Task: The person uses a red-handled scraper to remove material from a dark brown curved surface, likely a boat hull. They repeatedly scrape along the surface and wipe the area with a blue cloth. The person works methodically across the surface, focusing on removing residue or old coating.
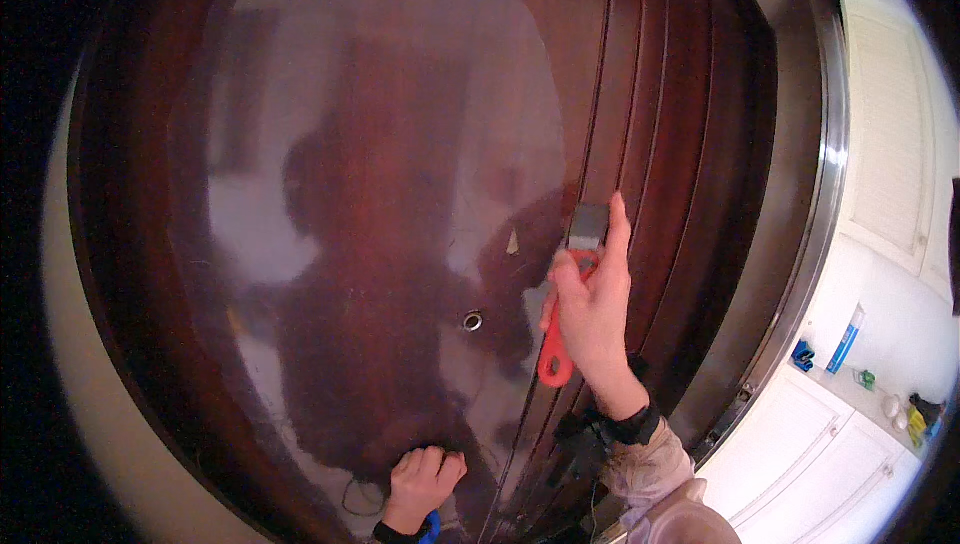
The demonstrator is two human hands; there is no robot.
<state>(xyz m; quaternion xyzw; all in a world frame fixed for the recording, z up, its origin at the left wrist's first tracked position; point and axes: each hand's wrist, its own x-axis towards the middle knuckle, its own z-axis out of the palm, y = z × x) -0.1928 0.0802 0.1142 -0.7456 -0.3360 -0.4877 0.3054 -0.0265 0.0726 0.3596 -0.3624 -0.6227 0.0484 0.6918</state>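
My right hand [600,304] is closed around the red handle of a paint scraper [583,240], whose dark head lies against the grooved strip of a glossy dark-brown wooden door [390,169]. The index finger stretches along the head. My left hand [424,478] rests with curled fingers at the lower part of the door; whether anything is in it cannot be told, and something blue shows by its wrist. Left of the scraper handle, a round metal-rimmed hole [472,320] sits in the door. Above it is a small pale pointed mark [513,242].
A shiny metal frame [832,161] curves along the door's right side. Beyond it are white cabinets [795,431] and a counter holding a blue-and-white tube [845,341], a blue item [802,356] and several small things. Reflections cover the door's surface.
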